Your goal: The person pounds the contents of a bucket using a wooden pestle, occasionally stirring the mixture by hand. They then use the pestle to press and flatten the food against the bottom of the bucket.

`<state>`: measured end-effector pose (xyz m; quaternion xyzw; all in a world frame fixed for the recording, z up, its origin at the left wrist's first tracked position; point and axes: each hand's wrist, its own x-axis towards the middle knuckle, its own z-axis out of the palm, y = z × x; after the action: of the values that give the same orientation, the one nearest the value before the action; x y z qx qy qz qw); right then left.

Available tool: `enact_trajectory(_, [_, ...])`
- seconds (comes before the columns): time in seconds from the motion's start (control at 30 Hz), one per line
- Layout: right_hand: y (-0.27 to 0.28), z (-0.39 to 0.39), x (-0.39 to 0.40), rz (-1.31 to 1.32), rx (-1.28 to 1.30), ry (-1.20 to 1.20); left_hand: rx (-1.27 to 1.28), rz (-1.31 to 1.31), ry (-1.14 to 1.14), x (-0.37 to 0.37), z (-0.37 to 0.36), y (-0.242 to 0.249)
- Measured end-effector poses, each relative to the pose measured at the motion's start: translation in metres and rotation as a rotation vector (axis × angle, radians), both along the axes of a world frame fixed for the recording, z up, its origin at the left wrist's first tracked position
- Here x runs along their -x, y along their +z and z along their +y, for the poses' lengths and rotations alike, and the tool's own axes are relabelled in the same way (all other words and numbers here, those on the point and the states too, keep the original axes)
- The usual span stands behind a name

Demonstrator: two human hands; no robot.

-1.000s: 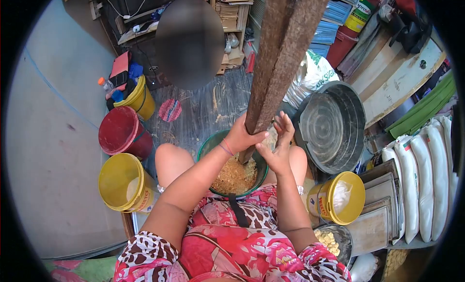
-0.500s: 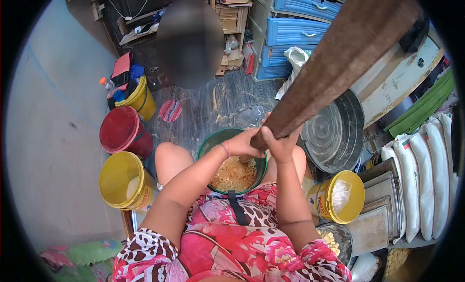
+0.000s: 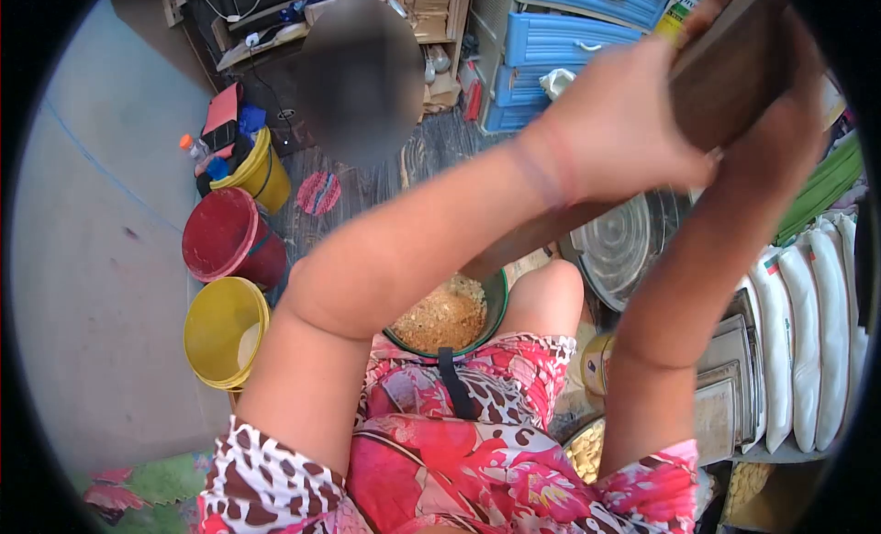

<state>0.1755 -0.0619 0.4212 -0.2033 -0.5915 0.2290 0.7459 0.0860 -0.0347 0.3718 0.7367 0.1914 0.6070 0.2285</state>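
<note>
Both hands raised high, closed around wooden pestle.
Green bowl of crumbly yellow-brown meal between knees; above it, left hand and right hand wrapped tight on pestle; metal basin beyond.

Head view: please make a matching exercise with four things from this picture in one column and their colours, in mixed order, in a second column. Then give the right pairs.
Things:
1. bowl with the crumbly meal
2. bucket nearest the person's left knee
3. drawers at the top
4. lidded bucket beside the wall

Colours:
A. blue
B. red
C. green
D. yellow

Pairs: 1-C, 2-D, 3-A, 4-B
</note>
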Motion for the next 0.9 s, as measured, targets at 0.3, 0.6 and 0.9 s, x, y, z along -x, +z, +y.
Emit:
enact_trajectory(0.3, [-0.135,0.066,-0.018,-0.096,0.119,-0.428,0.282,-0.007,-0.196,0.005,0.03,-0.117])
enact_trajectory(0.6, [-0.319,0.052,0.021,-0.017,0.296,0.133,0.813,0.234,-0.068,0.044,0.024,-0.301])
enact_trajectory(0.9, [-0.096,0.028,0.016,-0.065,0.036,-0.355,0.357,0.109,-0.066,0.031,0.009,-0.108])
